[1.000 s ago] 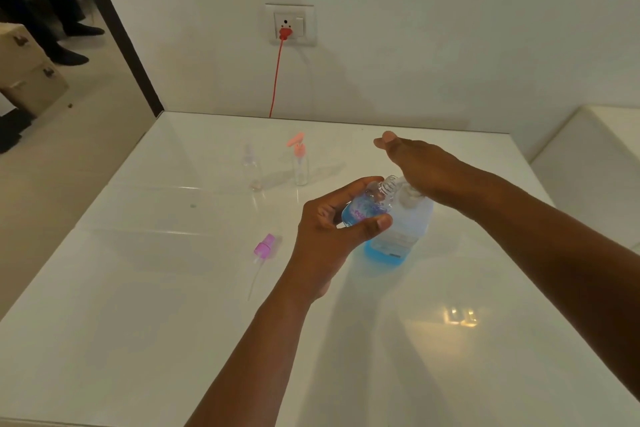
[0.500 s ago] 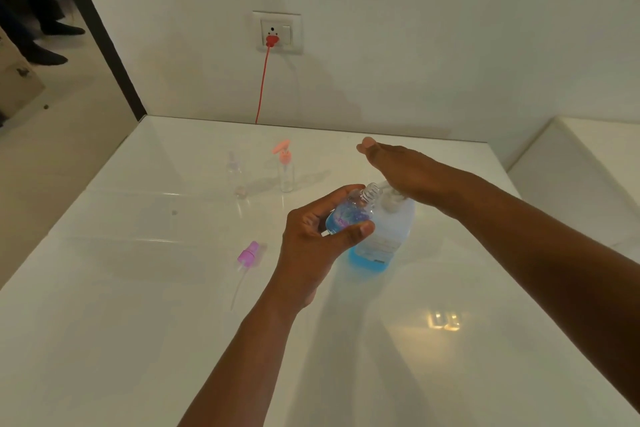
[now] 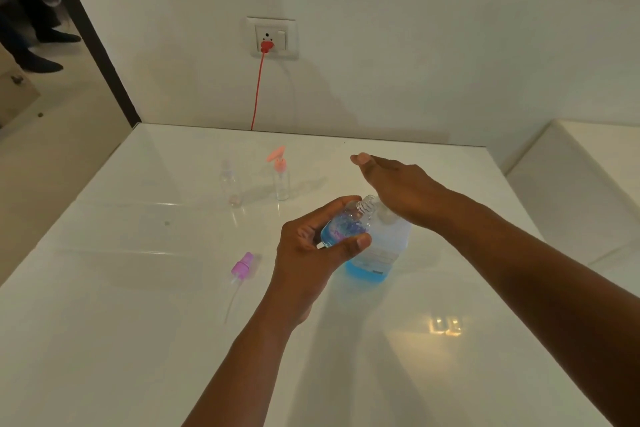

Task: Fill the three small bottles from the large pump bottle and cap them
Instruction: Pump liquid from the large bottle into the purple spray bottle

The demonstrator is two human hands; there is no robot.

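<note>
The large pump bottle (image 3: 377,253), with blue liquid low in it, stands mid-table. My right hand (image 3: 398,191) lies flat over its pump head, fingers straight. My left hand (image 3: 311,246) grips a small uncapped bottle (image 3: 346,224), tilted with its open neck under the pump spout, blue liquid inside. A purple spray cap (image 3: 241,267) with its dip tube lies on the table to the left. Farther back stand a clear small bottle (image 3: 231,184) and a small bottle with an orange pump cap (image 3: 281,177).
The white glossy table (image 3: 138,340) meets a white wall. A red cable (image 3: 258,87) hangs from a wall socket (image 3: 272,38) behind the table. A white ledge (image 3: 571,184) lies to the right. A person's legs (image 3: 31,28) show at the upper left.
Both hands keep their places on the pump and the small bottle. The camera view has shifted slightly. The small bottle looks a little fuller with blue liquid.
</note>
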